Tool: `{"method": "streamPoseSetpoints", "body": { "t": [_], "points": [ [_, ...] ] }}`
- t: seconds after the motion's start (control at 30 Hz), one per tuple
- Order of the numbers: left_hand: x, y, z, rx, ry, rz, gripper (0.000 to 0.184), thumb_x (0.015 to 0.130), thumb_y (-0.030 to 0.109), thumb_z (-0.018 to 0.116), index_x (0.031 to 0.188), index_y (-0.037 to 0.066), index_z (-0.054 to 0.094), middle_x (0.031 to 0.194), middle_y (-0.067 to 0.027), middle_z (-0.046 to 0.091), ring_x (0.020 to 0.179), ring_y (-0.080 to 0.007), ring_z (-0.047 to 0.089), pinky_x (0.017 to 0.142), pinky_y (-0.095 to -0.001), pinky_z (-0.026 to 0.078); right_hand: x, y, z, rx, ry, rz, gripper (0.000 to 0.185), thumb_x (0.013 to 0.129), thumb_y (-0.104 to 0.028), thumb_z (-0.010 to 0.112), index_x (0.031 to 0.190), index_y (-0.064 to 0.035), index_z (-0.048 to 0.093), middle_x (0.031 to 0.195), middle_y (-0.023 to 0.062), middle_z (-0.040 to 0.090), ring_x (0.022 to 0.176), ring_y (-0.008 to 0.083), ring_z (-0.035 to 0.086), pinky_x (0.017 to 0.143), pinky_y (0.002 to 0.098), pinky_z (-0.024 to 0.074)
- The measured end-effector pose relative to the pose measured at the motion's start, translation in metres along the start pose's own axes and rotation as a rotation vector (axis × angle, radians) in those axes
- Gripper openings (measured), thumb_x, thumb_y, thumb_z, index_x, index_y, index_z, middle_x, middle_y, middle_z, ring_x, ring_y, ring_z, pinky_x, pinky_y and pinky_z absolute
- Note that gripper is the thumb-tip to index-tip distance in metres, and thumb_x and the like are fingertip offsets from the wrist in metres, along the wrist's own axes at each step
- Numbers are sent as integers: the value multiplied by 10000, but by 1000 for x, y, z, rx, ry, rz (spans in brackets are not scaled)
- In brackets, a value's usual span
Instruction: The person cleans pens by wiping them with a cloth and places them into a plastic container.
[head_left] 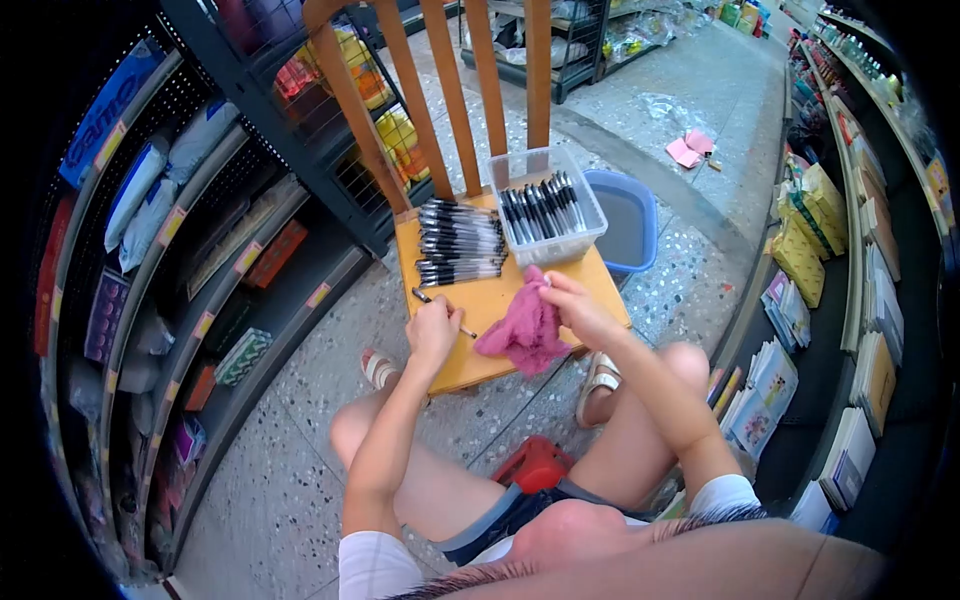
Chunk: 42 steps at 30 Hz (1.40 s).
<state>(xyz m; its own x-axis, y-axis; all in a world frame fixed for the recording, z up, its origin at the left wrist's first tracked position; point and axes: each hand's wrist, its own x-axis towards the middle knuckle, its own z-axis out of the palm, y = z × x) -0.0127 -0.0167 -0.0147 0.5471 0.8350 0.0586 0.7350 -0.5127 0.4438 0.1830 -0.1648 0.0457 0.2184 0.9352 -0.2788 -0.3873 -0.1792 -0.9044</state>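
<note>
On the seat of a wooden chair (pixel 440 365), my left hand (pixel 434 330) is closed around a dark pen (pixel 421 295), whose ends stick out on both sides of the fist. My right hand (pixel 580 306) pinches a pink cloth (pixel 527 325) by its upper edge, and the cloth hangs over the front of the seat. Several black-and-clear pens (pixel 458 240) lie in a stack at the back left of the seat. Beside them, a clear plastic box (pixel 562 246) holds more pens standing at a slant.
Behind the chair's right side, a blue basin (pixel 630 220) stands on the speckled floor. Curved shelves with packets (pixel 140 205) rise at left, and shelves with notebooks (pixel 765 395) at right. Pink paper (pixel 690 149) lies farther back. A red object (pixel 535 463) sits between my legs.
</note>
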Motion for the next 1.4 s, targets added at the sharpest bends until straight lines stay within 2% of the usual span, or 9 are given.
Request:
{"method": "streamPoseSetpoints", "body": {
  "t": [0.2,0.23,0.33,0.47,0.57,0.87,1.07,1.17,1.4],
  "points": [
    [-7,-32,-1,-186,-11,-94,201,692,167,693,792,14,609,687,-143,644,653,-286,648,620,-382,513,-8,-15,-8,502,-103,34,297,914,-216,401,1047,-4,560,1024,74,618,948,179,589,899,321,427],
    [-8,-40,-2,-244,-33,-115,226,684,157,699,821,6,601,680,-140,643,637,-267,648,608,-367,513,0,-6,-19,595,-251,15,362,899,-224,381,1086,31,557,1063,110,618,955,206,594,937,354,407],
    [-16,-47,-17,-418,-111,-217,326,683,124,711,933,-26,566,655,-117,636,592,-194,638,549,-313,500,0,1,-22,523,-231,48,377,876,-186,395,1128,55,538,1064,108,614,971,203,593,922,332,420],
    [-20,-55,-27,-705,-179,-322,432,747,75,702,1106,-49,496,634,-58,611,525,-96,575,457,-226,464,-1,-3,2,369,-198,2,338,848,-49,565,1176,13,513,1086,100,597,963,179,599,835,315,503],
    [-23,-46,-38,-839,-227,-320,456,755,54,673,1141,-106,491,653,-36,613,556,-82,573,482,-197,442,8,3,11,360,-225,-14,397,817,-34,635,1189,-21,499,1090,103,590,949,171,604,822,321,518],
    [-36,34,-63,-789,-284,70,390,786,17,651,1152,-58,536,686,-8,597,614,-56,565,564,-185,450,34,17,30,353,-124,-49,338,866,-202,614,1135,-16,530,992,83,630,851,144,631,738,311,546],
    [-31,43,-51,-918,-372,106,362,800,19,636,1149,-37,556,728,5,591,627,-42,548,575,-183,444,43,11,34,249,-115,-150,272,866,-136,605,1104,-18,544,974,84,637,801,133,637,657,275,556],
    [-27,45,-52,-915,-380,92,363,783,34,652,1133,-25,576,697,13,578,609,-36,524,562,-190,434,47,9,29,177,-117,-193,249,867,-87,589,1103,-22,547,983,80,635,867,149,630,762,294,536],
    [-23,48,-56,-868,-437,130,411,804,21,635,1197,-42,532,754,7,585,643,-45,545,593,-192,451,47,4,28,111,-119,-283,178,918,-138,518,961,5,615,854,50,651,763,101,609,675,240,504]
  ]
}}
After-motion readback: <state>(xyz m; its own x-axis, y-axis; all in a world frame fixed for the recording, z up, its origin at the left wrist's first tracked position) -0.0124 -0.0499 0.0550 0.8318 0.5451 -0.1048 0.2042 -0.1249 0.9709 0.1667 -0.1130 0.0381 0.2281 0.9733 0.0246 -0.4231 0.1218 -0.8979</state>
